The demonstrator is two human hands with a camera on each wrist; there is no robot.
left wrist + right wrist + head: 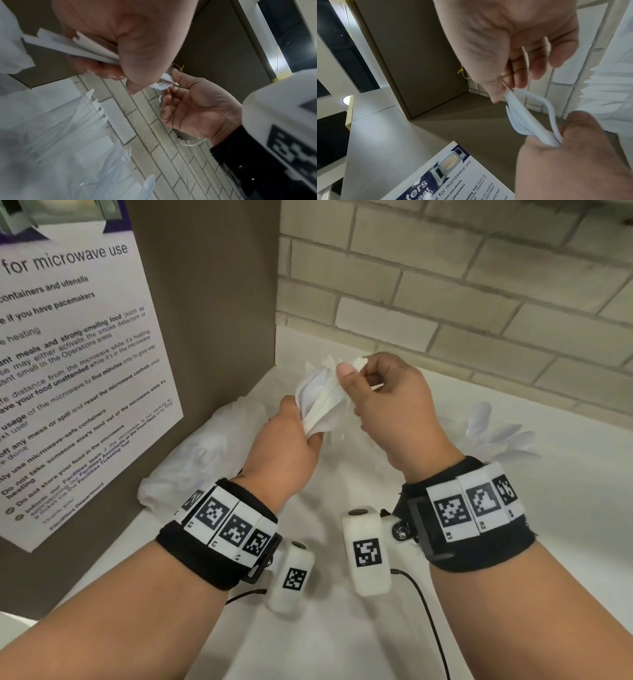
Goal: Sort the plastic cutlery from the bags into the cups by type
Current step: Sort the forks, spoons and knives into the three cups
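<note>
My left hand (301, 422) grips a bundle of white plastic cutlery (320, 402) by the handles, heads pointing up. My right hand (352, 371) pinches the head of one piece at the top of the bundle. In the left wrist view that piece is a white fork (163, 84), held between the right thumb and fingers (171, 94). The right wrist view shows the bundle (530, 121) spread between both hands. A clear cup of knives (96, 108) stands below. White spoons (496, 433) fan out of a clear cup at the right.
A crumpled clear plastic bag (191, 453) lies on the white counter (548, 542) at the left, against a brown cabinet side with a microwave notice (78, 371). A tiled wall (479, 285) closes the back. A black cable (424, 611) trails near the front.
</note>
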